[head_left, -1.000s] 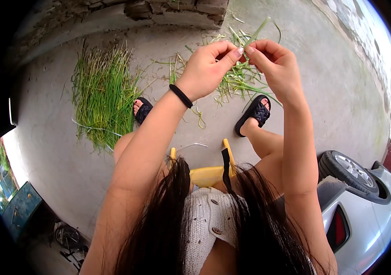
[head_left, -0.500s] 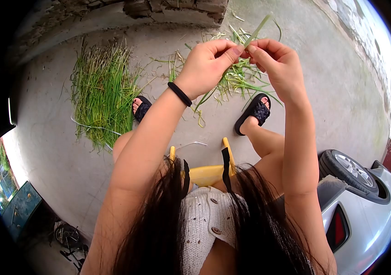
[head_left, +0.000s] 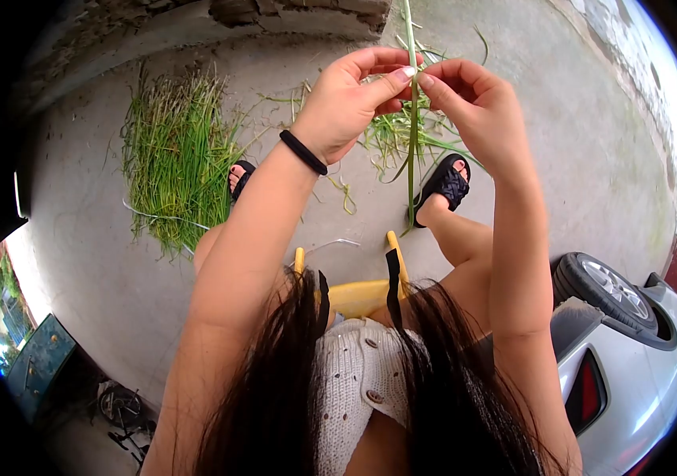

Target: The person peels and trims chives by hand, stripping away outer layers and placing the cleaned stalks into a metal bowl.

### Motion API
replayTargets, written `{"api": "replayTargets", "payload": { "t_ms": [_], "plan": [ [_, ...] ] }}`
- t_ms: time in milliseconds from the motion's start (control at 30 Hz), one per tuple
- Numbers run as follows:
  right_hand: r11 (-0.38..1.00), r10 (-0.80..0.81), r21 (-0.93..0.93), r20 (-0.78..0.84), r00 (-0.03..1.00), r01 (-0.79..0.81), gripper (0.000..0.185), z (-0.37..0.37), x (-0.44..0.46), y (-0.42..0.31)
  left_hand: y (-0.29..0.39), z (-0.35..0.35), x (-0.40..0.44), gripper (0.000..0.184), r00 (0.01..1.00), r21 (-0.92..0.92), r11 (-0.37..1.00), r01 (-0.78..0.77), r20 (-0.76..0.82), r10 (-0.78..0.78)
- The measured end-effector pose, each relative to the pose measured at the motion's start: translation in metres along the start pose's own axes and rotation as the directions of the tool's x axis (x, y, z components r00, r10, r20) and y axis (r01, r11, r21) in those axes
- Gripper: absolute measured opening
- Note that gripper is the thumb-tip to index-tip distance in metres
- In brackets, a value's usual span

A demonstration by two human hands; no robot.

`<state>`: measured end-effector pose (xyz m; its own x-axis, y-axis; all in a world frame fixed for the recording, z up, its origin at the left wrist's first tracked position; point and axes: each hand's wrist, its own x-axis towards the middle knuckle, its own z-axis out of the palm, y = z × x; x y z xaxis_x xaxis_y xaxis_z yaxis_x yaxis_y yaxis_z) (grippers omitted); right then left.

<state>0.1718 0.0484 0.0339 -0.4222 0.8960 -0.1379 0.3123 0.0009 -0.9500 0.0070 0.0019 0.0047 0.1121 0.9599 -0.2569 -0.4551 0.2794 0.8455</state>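
Observation:
A long green stalk [head_left: 412,151] runs upright between my hands, its pale end rising past the top of the view and its dark leafy end hanging toward my foot. My left hand [head_left: 358,95], with a black band at the wrist, pinches it between thumb and fingers. On its other side my right hand [head_left: 473,103] is closed, thumb against forefinger, with the tips at the stalk. What lies exactly between the right fingertips is too small to make out. Below the hands, loose green and pale trimmings [head_left: 394,135] are strewn on the concrete.
A thick pile of green stalks [head_left: 176,159] lies at the left, a white tie across it. My feet in black sandals [head_left: 451,186] flank the trimmings. A yellow stool frame [head_left: 358,297] shows under me. A silver toy car [head_left: 632,373] with a wheel stands at the right.
The stalk has swung from a slant up to the right to nearly vertical, and its long lower part now shows below the fingers. My left hand has shifted slightly left and up.

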Motion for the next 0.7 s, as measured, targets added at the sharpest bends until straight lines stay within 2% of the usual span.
{"api": "replayTargets", "payload": {
  "t_ms": [167, 367, 567, 700],
  "plan": [
    [1.0, 0.017, 0.016, 0.045, 0.999, -0.018, 0.021, -0.001, -0.0005, -0.0006, 0.0014, -0.0006, -0.0012, 0.025, 0.999, 0.016, 1.0, 0.027, 0.043, -0.027],
    [0.989, 0.06, 0.128, 0.097, 0.993, -0.072, 0.022, -0.002, -0.0008, -0.0032, 0.0006, -0.0023, -0.0002, 0.026, 0.998, 0.018, 0.999, 0.027, 0.058, -0.028],
    [0.988, 0.057, 0.137, 0.079, 0.995, -0.068, 0.021, -0.0001, 0.0001, -0.0002, 0.0001, -0.0022, 0.0002, 0.026, 0.998, 0.009, 1.0, 0.02, 0.059, -0.02],
    [0.997, 0.018, 0.079, 0.026, 0.999, -0.02, 0.02, 0.0042, 0.0007, 0.0026, 0.0008, -0.0016, 0.0014, 0.029, 0.997, -0.038, 0.998, 0.047, 0.065, -0.044]
  ]
}}
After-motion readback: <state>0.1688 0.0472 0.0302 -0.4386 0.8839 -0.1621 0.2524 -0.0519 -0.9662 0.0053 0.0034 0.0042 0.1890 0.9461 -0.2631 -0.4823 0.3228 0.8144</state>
